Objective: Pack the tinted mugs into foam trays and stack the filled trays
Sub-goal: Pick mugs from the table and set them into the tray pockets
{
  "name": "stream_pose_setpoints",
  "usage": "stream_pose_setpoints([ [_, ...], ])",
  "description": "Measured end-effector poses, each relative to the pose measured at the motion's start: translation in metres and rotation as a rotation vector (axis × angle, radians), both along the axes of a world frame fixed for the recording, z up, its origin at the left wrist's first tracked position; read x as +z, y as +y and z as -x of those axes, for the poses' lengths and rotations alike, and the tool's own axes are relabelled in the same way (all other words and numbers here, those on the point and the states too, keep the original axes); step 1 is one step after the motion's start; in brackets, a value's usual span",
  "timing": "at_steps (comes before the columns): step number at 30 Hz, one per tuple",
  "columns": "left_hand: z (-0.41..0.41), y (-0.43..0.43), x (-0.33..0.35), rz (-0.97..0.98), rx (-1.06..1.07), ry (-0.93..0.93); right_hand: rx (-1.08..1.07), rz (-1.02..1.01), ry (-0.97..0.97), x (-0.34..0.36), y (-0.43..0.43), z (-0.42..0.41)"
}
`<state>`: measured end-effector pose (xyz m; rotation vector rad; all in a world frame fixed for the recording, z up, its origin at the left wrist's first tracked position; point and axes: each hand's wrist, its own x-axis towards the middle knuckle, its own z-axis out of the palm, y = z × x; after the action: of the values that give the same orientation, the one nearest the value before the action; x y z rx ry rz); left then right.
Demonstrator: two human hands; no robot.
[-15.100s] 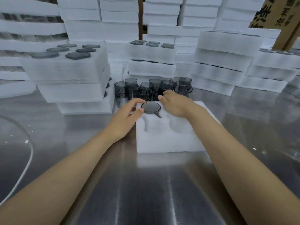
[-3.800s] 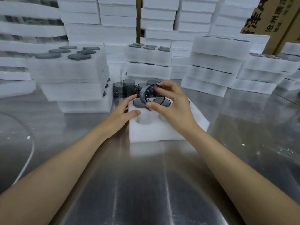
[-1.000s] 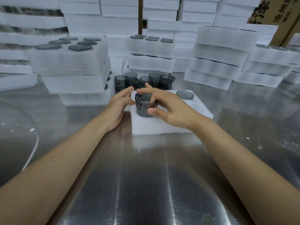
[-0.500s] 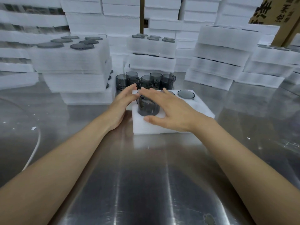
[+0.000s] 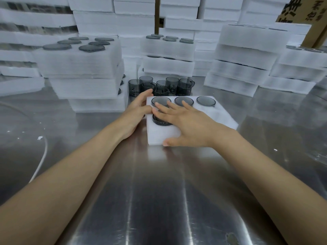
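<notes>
A white foam tray (image 5: 221, 115) lies on the steel table in front of me. Three tinted mugs sit sunk in its far row; the rightmost one (image 5: 206, 101) shows fully. A fourth tinted mug (image 5: 160, 122) stands partly sunk in the near left pocket. My right hand (image 5: 184, 124) lies flat on top of it with straight fingers, thumb at the tray's near edge. My left hand (image 5: 137, 110) rests against the tray's left side, its thumb on the foam. Several loose tinted mugs (image 5: 161, 86) stand just behind the tray.
Stacks of filled foam trays rise at the left (image 5: 79, 68), behind the loose mugs (image 5: 168, 55) and at the right (image 5: 244, 57). More foam is piled along the back. A cardboard box (image 5: 304, 16) stands at the top right. A white cable (image 5: 41, 160) curves over the table's left part.
My right hand let go of the mug's side and flattened on its top; the mug has sunk deeper into the near left pocket. The left hand stays at the tray's left side.
</notes>
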<state>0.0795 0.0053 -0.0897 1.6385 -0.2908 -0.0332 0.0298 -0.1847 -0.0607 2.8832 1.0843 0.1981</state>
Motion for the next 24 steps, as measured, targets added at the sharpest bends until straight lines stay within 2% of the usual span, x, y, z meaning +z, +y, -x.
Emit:
stream_pose_setpoints([
  [5,0.002,0.0,0.001,-0.005,-0.001,-0.008,0.0,0.027,-0.053,0.001,0.001,0.0],
  [7,0.004,-0.001,0.0,-0.009,0.007,-0.013,0.007,-0.016,-0.004,0.0,0.001,0.003],
  [8,0.005,-0.001,0.0,0.002,0.011,-0.013,0.014,-0.132,0.077,0.003,0.0,0.004],
  [10,0.006,-0.001,-0.001,0.034,0.003,-0.005,0.008,-0.537,0.233,0.014,-0.013,0.005],
  [11,0.005,-0.001,-0.001,0.047,-0.005,0.003,-0.019,-0.757,0.2,0.02,-0.025,0.002],
  [14,0.006,0.0,0.0,0.042,-0.045,0.023,-0.173,-1.377,-0.125,0.024,-0.075,-0.017],
  [16,0.007,-0.001,0.0,0.043,-0.044,0.036,-0.32,-1.587,-0.217,0.009,-0.104,-0.03],
  [20,0.002,-0.001,-0.001,0.12,-0.035,0.063,-0.571,-1.511,-0.078,-0.033,-0.13,-0.064],
  [24,-0.001,0.001,-0.002,0.139,-0.025,0.058,-0.583,-1.387,-0.047,-0.031,-0.123,-0.109],
])
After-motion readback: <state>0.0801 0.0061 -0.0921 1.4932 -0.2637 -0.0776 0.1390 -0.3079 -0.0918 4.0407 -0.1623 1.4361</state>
